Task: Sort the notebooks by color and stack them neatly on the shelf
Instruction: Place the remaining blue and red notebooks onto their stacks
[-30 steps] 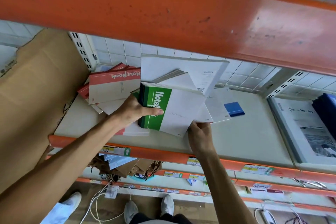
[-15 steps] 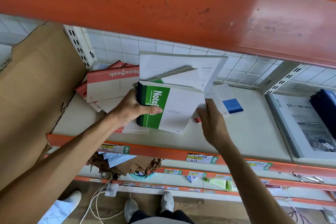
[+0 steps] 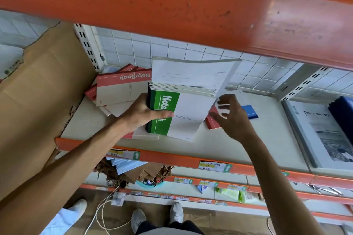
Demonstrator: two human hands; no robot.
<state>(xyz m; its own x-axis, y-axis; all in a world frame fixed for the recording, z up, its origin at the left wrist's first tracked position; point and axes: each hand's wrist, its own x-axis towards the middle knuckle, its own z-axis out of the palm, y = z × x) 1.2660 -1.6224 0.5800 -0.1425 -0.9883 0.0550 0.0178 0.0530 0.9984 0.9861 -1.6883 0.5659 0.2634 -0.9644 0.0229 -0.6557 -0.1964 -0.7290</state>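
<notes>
- Left hand (image 3: 142,114) grips a stack of green notebooks (image 3: 172,112) by the spine edge, thumb curled over the top cover, fingers (image 3: 145,101) hidden underneath.
- Stack held just above the cream shelf (image 3: 248,139), left of centre; top cover green band plus white panel, white lettering "Note…k", middle letters covered by the thumb.
- Small print on the white panel too fine to read.
- One white-covered notebook (image 3: 193,74) stands tilted behind the stack, faint ruled lines on it, text illegible.
- Right hand (image 3: 232,118) hovers just right of the stack, fingers spread and loosely bent, holding nothing; motion-blurred.
- Red notebook (image 3: 213,120) lies flat on the shelf below the right hand, partly hidden by it.
- Blue notebook (image 3: 250,111) lies flat beside it, mostly hidden behind the right hand.
- Pile of red notebooks (image 3: 122,89) at the left rear of the shelf, askew; top cover reads "NoteBook", upside down to the camera.
- Large white book (image 3: 321,135) at the right of the shelf, grey photo on the cover, title partly legible: "Tim… Memory".
- Cardboard sheet (image 3: 42,101) leans at the left end of the shelf.
- Orange beam (image 3: 172,5) crosses overhead.
- Price labels (image 3: 214,166) with green arrows on the orange shelf front; handwriting unreadable.
</notes>
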